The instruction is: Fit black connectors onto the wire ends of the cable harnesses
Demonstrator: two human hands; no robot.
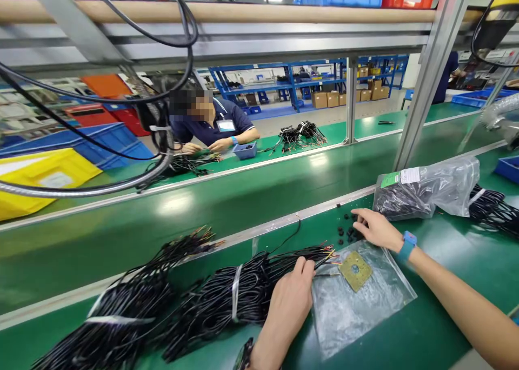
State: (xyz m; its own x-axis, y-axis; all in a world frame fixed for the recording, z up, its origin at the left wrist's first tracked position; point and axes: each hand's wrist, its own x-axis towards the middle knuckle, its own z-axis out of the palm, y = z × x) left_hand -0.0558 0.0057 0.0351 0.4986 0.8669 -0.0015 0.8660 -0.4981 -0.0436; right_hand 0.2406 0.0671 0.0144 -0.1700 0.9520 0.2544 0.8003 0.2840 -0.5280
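My left hand point(290, 299) rests on a bundle of black cables point(239, 291) tied with a white strap, its fingers closed over the wire ends near the coloured tips point(328, 253). My right hand point(375, 226), with a blue wrist strap, reaches over several small black round parts point(344, 232) on the green bench, fingers curled down onto them. What they pinch is hidden. A small square brass-coloured plate point(356, 270) lies on a clear plastic bag point(357, 299) between the two hands.
Another tied cable bundle point(125, 310) lies at the left. A plastic bag of black parts point(425, 189) and more cables point(492, 210) sit at the right. A green conveyor belt point(243, 197) runs across. A person in a dark shirt point(211, 124) works opposite. Yellow bin point(36, 178) at left.
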